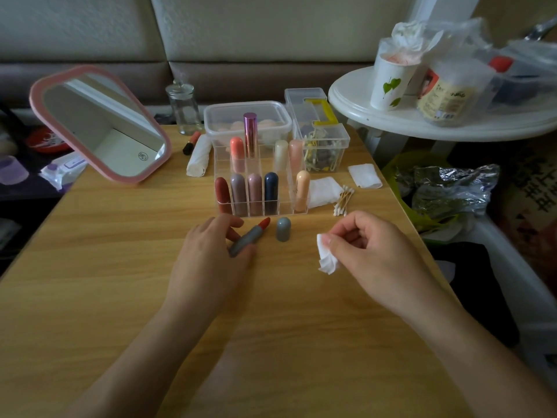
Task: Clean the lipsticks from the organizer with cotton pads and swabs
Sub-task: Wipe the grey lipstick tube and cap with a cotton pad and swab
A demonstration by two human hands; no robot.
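L hand (211, 251) holds the open gray lipstick (248, 238) w/ curled fingers; its bottom end is hidden. R hand (361, 245) pinches a cotton pad (327, 256), partly hidden. Gray cap (283, 229) stands near the organizer (262, 206).

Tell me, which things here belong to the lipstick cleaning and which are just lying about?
For the job: open lipstick, cap, pad, swabs, organizer.
Lying about: mirror, jar, cup.
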